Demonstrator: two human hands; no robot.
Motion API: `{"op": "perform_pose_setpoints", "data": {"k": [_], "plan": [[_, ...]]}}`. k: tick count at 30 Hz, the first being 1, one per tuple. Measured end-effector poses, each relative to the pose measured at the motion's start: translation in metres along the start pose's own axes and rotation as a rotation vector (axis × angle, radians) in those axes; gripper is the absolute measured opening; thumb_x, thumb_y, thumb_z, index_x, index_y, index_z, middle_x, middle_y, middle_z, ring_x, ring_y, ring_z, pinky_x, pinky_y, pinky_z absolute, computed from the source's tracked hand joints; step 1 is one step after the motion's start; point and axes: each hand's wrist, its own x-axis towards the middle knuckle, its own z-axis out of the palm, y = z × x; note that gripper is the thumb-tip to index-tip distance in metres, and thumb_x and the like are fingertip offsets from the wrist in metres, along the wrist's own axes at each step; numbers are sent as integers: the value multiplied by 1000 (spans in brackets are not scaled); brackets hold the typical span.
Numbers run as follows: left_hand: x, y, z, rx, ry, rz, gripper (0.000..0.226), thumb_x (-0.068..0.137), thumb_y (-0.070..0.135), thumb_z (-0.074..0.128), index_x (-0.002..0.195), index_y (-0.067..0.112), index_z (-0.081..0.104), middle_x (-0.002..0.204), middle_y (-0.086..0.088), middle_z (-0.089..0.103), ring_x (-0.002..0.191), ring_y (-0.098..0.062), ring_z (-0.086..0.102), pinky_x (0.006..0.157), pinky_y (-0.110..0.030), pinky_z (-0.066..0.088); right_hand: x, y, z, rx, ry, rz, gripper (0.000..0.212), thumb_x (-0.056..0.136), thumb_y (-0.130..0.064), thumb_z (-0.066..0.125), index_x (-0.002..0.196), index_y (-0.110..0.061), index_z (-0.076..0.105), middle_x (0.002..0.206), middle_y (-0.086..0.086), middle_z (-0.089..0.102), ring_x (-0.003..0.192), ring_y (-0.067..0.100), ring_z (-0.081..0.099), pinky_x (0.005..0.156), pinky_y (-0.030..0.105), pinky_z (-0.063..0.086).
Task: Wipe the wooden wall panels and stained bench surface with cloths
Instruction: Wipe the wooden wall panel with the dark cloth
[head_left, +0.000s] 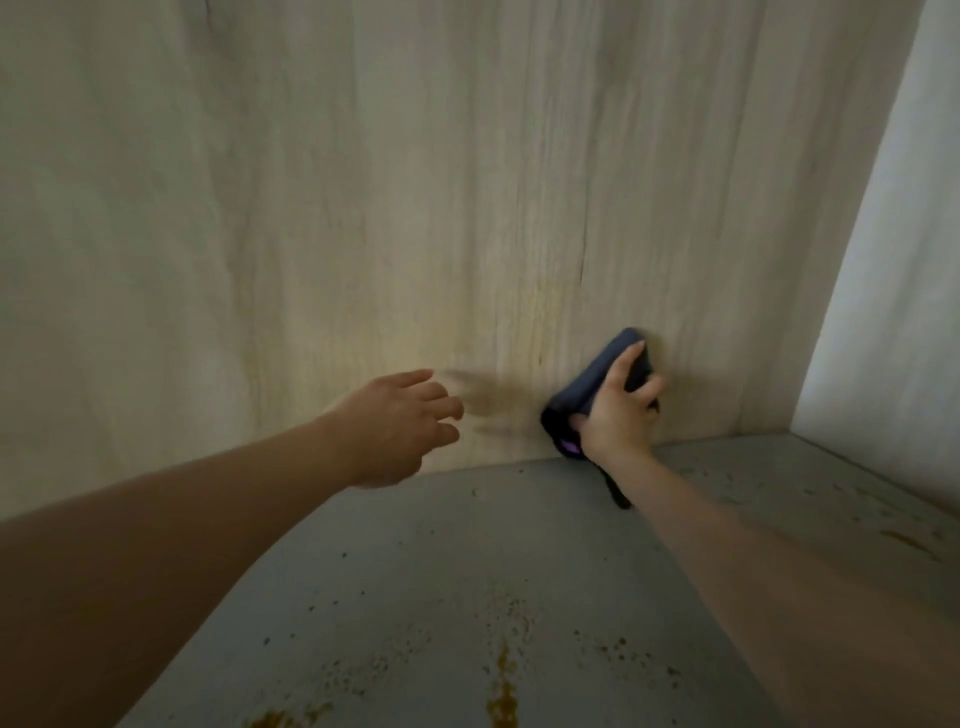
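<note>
Low on the wooden wall panel (415, 182), just above the grey stained worktop (467, 545), your right hand (618, 410) grips a dark blue cloth (597, 384) pressed to the wood. Your left hand (400, 421) hovers nearby, fingers relaxed, holding nothing.

Dim, soft light; left hand (400, 421) casts a faint shadow (slightly blurred); edges bow outward.
</note>
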Motion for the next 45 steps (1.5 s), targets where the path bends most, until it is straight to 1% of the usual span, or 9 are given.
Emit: {"op": "perform_pose_setpoints", "data": {"k": [2,8,13,20,26,30,34,37,45], "plan": [[-4,-2,0,2,19,-35,50,96,24,38,146,28,31,153,6,22,139,-14,23,118,-33,1,-14,-16,11,-46,10,60,102,86,-13,66,149,-17,-15,150,25,-7,125,49,27,103,45,34],[2,-4,-6,-4,95,-102,54,94,18,38,146,28,29,155,5,19,142,-16,17,118,-34,0,-47,-45,42,-145,194,-470,79,73,-17,77,141,-11,38,132,27,36,96,41,58,73,41,55],[10,-34,-27,10,206,-166,57,96,22,37,150,29,18,158,6,12,145,-15,8,110,-30,-12,28,-48,-22,-79,171,-492,93,85,0,59,150,-37,2,153,4,-8,134,35,20,98,47,43],[16,-70,-63,-35,367,-355,65,93,21,40,151,28,13,158,7,9,144,-13,6,112,-27,-11,-5,-74,-8,-130,428,-529,82,78,-2,69,149,-14,29,153,17,25,127,43,43,83,45,54],[26,-94,-92,-79,411,-408,71,91,22,42,152,26,6,158,9,1,145,-11,0,116,-28,-7,45,-102,-51,-120,326,-458,84,94,-4,50,151,-26,-8,157,3,-19,145,35,-2,110,40,29],[33,-109,-109,-62,454,-421,71,91,23,41,152,26,5,158,8,0,145,-11,0,116,-29,-7,89,-126,-102,-82,264,-260,92,92,-1,53,150,-29,-13,156,1,-24,146,31,-4,112,38,22],[35,-119,-122,-59,469,-441,71,92,22,37,152,23,0,159,6,-4,146,-13,-2,116,-30,-8,36,-132,-63,-132,351,-482,85,93,-10,53,150,-20,-10,158,9,-13,144,40,3,109,46,30],[37,-126,-134,-51,474,-455,71,93,22,36,152,21,-4,159,4,-7,146,-14,-5,116,-30,-8,21,-135,-59,-153,183,-567,89,96,-16,49,140,-20,-28,155,1,-27,145,35,-11,110,46,31],[43,-167,-162,-45,542,-473,70,94,32,40,152,24,2,158,3,-5,145,-15,-1,117,-30,-1,114,-186,-151,-24,242,-242,97,91,2,54,148,-33,-15,155,-3,-26,146,31,-7,114,40,20]]}}
